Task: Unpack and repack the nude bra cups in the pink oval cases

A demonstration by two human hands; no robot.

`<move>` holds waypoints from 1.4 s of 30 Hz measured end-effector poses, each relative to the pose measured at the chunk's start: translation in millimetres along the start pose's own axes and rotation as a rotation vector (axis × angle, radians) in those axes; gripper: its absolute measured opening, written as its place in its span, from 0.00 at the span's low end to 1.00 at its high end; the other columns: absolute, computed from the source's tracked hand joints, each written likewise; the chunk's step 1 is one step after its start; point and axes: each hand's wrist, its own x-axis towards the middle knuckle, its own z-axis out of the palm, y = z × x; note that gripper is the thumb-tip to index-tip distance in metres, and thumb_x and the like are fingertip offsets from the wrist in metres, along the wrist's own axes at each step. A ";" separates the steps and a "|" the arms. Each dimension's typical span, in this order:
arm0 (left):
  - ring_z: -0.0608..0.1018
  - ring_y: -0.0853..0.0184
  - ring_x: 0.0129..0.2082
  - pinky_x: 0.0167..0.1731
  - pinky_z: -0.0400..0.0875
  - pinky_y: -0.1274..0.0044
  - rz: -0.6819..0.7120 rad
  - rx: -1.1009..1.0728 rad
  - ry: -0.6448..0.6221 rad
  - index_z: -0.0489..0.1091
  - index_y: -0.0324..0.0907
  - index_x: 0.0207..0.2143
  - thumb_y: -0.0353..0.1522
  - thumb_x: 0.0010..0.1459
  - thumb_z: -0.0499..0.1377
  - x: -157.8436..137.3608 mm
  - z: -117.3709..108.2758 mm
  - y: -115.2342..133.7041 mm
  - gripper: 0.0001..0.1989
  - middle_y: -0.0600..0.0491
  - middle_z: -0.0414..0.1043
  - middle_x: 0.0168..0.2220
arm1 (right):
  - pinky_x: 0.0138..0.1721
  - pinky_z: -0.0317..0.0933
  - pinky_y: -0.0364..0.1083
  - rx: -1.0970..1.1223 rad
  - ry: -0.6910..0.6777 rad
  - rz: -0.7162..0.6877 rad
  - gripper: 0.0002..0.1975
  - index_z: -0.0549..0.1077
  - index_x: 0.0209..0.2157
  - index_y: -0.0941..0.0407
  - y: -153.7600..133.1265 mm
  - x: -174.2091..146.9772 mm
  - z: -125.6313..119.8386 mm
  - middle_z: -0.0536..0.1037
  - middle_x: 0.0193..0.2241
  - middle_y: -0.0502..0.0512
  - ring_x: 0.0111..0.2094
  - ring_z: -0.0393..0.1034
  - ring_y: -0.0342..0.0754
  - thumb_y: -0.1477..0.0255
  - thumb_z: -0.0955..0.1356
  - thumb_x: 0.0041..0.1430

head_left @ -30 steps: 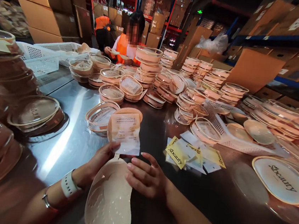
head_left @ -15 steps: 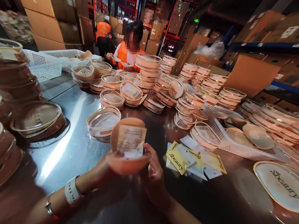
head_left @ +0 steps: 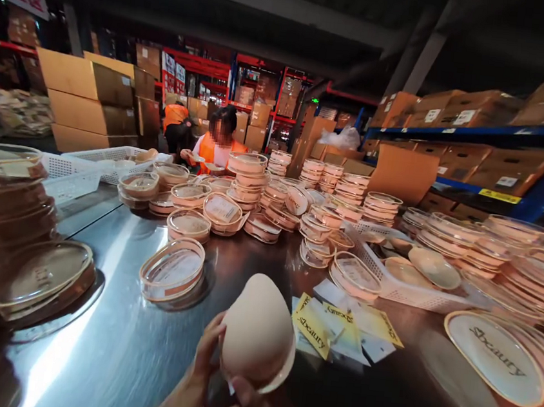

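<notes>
A pair of beige bra cups (head_left: 256,331), folded one against the other, is held low in front of me over the steel table. My left hand (head_left: 206,368) grips them at the left edge. Below the cups my right hand (head_left: 253,405), shadowed and blurred, closes on their lower edge. A small white corner, perhaps of a paper, shows at the bottom of the cups. To the right lie yellow and white cards (head_left: 320,328) marked "beauty". An oval clear-lidded box (head_left: 172,271) with a printed paper inside stands beyond my left hand.
Stacked lidded boxes (head_left: 246,175) stand across the back, with more stacks (head_left: 5,195) at left and right. A white basket (head_left: 408,295) at right holds more cups. A person in an orange vest (head_left: 219,149) works across the table. Shelves with cartons rise behind.
The cups have turned and closed together, hiding the leaflet that showed in them before. They have come lower and nearer me, and the head view has tilted up.
</notes>
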 end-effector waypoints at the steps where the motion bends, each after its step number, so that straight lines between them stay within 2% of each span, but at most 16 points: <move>1: 0.62 0.40 0.64 0.50 0.74 0.53 -0.041 0.002 0.041 0.39 0.63 0.67 0.46 0.51 0.64 0.8 0.8 -0.3 0.48 0.49 0.43 0.71 | 0.37 0.77 0.49 0.095 0.024 0.076 0.36 0.45 0.69 0.41 -1.4 6.8 -0.7 0.77 0.52 0.55 0.45 0.78 0.55 0.60 0.65 0.63; 4: 0.66 0.43 0.62 0.50 0.76 0.57 -0.133 0.099 0.144 0.31 0.57 0.68 0.43 0.56 0.60 8.8 -3.4 -3.4 0.48 0.42 0.43 0.70 | 0.48 0.73 0.52 0.295 0.103 0.259 0.33 0.53 0.67 0.48 -8.2 24.4 3.8 0.78 0.49 0.62 0.48 0.76 0.58 0.51 0.60 0.66; 7: 0.59 0.41 0.66 0.58 0.68 0.52 0.006 0.403 0.161 0.40 0.47 0.69 0.40 0.58 0.58 15.4 -12.2 -13.7 0.42 0.37 0.50 0.68 | 0.55 0.67 0.54 0.468 0.070 0.356 0.37 0.63 0.62 0.51 -13.2 30.0 12.1 0.79 0.46 0.63 0.51 0.73 0.59 0.44 0.65 0.57; 10: 0.59 0.40 0.66 0.59 0.64 0.49 0.129 0.647 0.056 0.37 0.46 0.70 0.39 0.58 0.58 11.4 -17.7 -24.2 0.44 0.36 0.52 0.68 | 0.55 0.65 0.59 0.781 0.060 0.546 0.44 0.63 0.60 0.50 -13.8 29.1 15.6 0.77 0.50 0.62 0.52 0.72 0.61 0.48 0.75 0.45; 13: 0.61 0.42 0.65 0.57 0.69 0.52 0.261 0.758 -0.099 0.27 0.50 0.70 0.39 0.57 0.60 6.4 -24.6 -19.7 0.51 0.41 0.48 0.70 | 0.53 0.66 0.62 0.975 0.229 0.674 0.45 0.63 0.60 0.51 -8.1 32.8 10.1 0.75 0.53 0.63 0.51 0.72 0.62 0.57 0.79 0.43; 16: 0.62 0.44 0.64 0.62 0.62 0.52 0.372 0.840 -0.156 0.37 0.51 0.70 0.36 0.58 0.59 19.3 -43.1 0.5 0.44 0.44 0.51 0.69 | 0.47 0.70 0.60 1.083 0.334 0.759 0.39 0.67 0.58 0.51 4.2 40.4 -0.2 0.77 0.52 0.61 0.49 0.74 0.61 0.55 0.76 0.46; 19: 0.61 0.42 0.65 0.64 0.46 0.45 0.226 0.910 0.035 0.60 0.47 0.63 0.36 0.60 0.57 48.0 -70.5 19.1 0.28 0.41 0.60 0.65 | 0.45 0.72 0.55 1.187 0.332 0.834 0.31 0.73 0.52 0.51 15.6 43.7 -6.3 0.79 0.48 0.58 0.47 0.76 0.58 0.51 0.74 0.48; 22: 0.64 0.44 0.63 0.66 0.42 0.49 0.059 0.800 0.106 0.72 0.44 0.54 0.39 0.61 0.56 64.2 -85.3 24.7 0.20 0.41 0.68 0.60 | 0.44 0.72 0.51 1.301 0.312 0.895 0.23 0.76 0.49 0.48 17.4 40.8 -3.6 0.80 0.48 0.53 0.45 0.77 0.52 0.51 0.69 0.56; 24: 0.68 0.49 0.61 0.66 0.50 0.53 0.035 0.716 0.103 0.69 0.44 0.56 0.41 0.63 0.51 58.3 -77.1 21.5 0.22 0.43 0.70 0.58 | 0.41 0.73 0.49 1.328 0.275 0.967 0.22 0.77 0.47 0.49 15.0 36.9 1.9 0.81 0.46 0.53 0.42 0.78 0.51 0.50 0.67 0.58; 27: 0.69 0.54 0.61 0.61 0.63 0.58 -0.115 0.417 0.140 0.48 0.44 0.68 0.43 0.67 0.42 34.0 -42.6 8.0 0.29 0.42 0.62 0.64 | 0.34 0.74 0.51 1.221 0.213 1.128 0.29 0.77 0.46 0.54 15.3 30.2 11.4 0.82 0.38 0.59 0.37 0.79 0.56 0.45 0.62 0.60; 29: 0.62 0.53 0.65 0.63 0.61 0.59 -0.251 0.209 0.107 0.41 0.44 0.69 0.46 0.64 0.46 19.6 -19.1 -4.9 0.35 0.41 0.54 0.68 | 0.38 0.74 0.56 1.062 0.251 1.088 0.32 0.73 0.51 0.56 22.1 25.8 16.7 0.82 0.40 0.62 0.41 0.78 0.60 0.45 0.61 0.61; 32: 0.50 0.52 0.70 0.67 0.50 0.60 -0.283 0.173 0.107 0.38 0.43 0.69 0.48 0.61 0.51 12.8 -3.1 -22.8 0.41 0.42 0.43 0.71 | 0.52 0.67 0.59 0.720 0.337 0.873 0.33 0.65 0.59 0.55 39.4 19.1 21.5 0.74 0.54 0.65 0.56 0.69 0.61 0.48 0.65 0.60; 34: 0.53 0.50 0.69 0.66 0.52 0.59 -0.247 0.205 0.118 0.34 0.45 0.70 0.47 0.60 0.52 16.6 -6.0 -30.3 0.42 0.42 0.44 0.71 | 0.58 0.61 0.59 0.528 0.308 0.693 0.38 0.60 0.62 0.54 50.1 14.9 22.7 0.66 0.61 0.66 0.62 0.62 0.61 0.50 0.69 0.57; 37: 0.57 0.46 0.67 0.65 0.55 0.54 -0.173 0.305 0.099 0.30 0.45 0.70 0.45 0.58 0.56 26.6 -19.5 -34.4 0.47 0.37 0.50 0.69 | 0.58 0.62 0.58 0.369 0.172 0.451 0.51 0.48 0.67 0.53 57.8 11.4 22.5 0.63 0.62 0.68 0.62 0.62 0.62 0.57 0.76 0.49; 39: 0.54 0.44 0.68 0.65 0.51 0.52 -0.126 0.371 0.066 0.28 0.41 0.69 0.45 0.55 0.60 32.7 -27.7 -34.2 0.52 0.33 0.46 0.69 | 0.58 0.61 0.59 0.277 0.082 0.413 0.55 0.45 0.68 0.54 58.6 10.6 21.7 0.66 0.60 0.69 0.60 0.64 0.62 0.62 0.78 0.46; 42: 0.52 0.39 0.68 0.65 0.50 0.50 -0.127 0.375 0.059 0.27 0.38 0.69 0.46 0.49 0.64 37.3 -32.3 -31.7 0.60 0.30 0.43 0.69 | 0.59 0.60 0.62 0.127 -0.023 0.429 0.54 0.51 0.66 0.54 60.3 8.8 22.2 0.69 0.57 0.67 0.59 0.65 0.63 0.68 0.79 0.41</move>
